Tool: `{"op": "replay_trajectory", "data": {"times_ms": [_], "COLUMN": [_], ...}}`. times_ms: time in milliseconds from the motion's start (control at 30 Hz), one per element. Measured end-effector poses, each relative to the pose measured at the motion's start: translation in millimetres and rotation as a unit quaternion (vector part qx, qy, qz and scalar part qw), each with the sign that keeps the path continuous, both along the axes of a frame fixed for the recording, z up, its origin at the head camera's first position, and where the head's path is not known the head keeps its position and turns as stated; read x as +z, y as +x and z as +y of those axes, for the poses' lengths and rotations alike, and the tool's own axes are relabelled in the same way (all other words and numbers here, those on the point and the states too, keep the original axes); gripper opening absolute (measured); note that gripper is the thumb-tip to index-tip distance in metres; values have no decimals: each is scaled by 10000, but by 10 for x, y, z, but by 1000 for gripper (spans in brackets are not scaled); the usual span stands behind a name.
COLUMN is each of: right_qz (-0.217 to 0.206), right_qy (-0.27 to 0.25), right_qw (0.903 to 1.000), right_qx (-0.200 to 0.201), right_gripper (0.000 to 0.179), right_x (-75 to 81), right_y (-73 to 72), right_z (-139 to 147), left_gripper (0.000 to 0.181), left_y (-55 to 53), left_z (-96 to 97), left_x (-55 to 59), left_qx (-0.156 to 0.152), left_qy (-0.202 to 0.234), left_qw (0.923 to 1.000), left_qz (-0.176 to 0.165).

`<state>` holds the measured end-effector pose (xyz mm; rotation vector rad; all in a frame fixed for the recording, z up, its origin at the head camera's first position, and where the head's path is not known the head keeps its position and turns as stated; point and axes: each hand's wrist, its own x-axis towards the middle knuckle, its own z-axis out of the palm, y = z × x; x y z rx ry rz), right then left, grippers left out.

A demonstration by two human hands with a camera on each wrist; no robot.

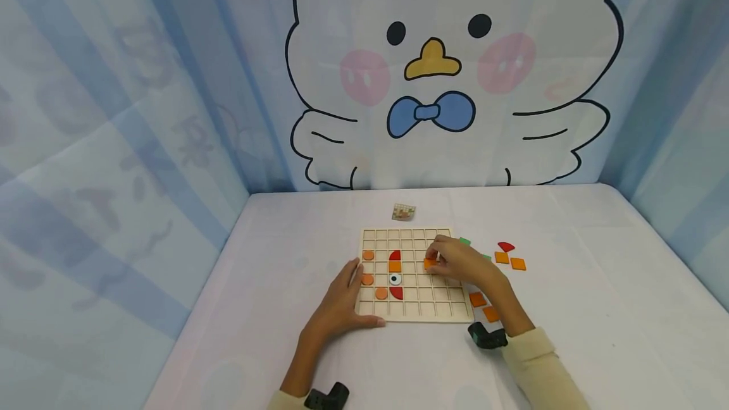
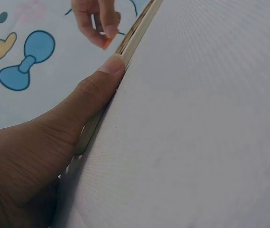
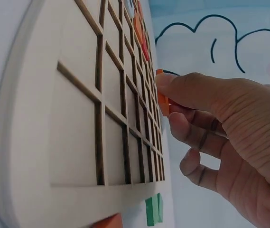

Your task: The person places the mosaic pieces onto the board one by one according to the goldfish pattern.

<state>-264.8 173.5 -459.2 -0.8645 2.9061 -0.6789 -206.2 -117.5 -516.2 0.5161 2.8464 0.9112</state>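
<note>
A pale wooden grid board lies flat on the white table. My left hand steadies its near-left corner, fingers straight along the left side and thumb against the front edge. Over the right half of the grid, my right hand pinches an orange square tile between thumb and fingers. On the board's left half sit several orange round tiles, a red quarter-round tile, another orange square, a black-and-white eye disc and a lower red quarter-round tile.
Right of the board lie loose orange squares, a red piece and green pieces, partly behind the right hand. More orange tiles lie by its near-right corner. A small patterned card lies beyond the board, before a printed curtain.
</note>
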Motion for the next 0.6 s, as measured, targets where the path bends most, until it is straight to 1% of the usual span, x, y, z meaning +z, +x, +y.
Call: {"op": "replay_trajectory", "data": {"times_ms": [200,433,600], "right_qz": [-16,115,47], "right_qy": [122,354,455], "right_qw": [9999,9992,9988], "right_qx": [26,130,176], "right_gripper": [23,24,25], "right_x": [-8,6,-13], "right_y": [-22,-42,-48], "right_z": [-147,-295,-374], "left_gripper": [127,128,127], "left_y": [1,-2,4], "left_z": [-7,5,1], "left_x": [-13,26,39], "left_qx": [-3,53,45], "left_qy": [-15,22,-20], "left_qw": [10000,9999,9999], "left_qz": [-6,-129,-124]}}
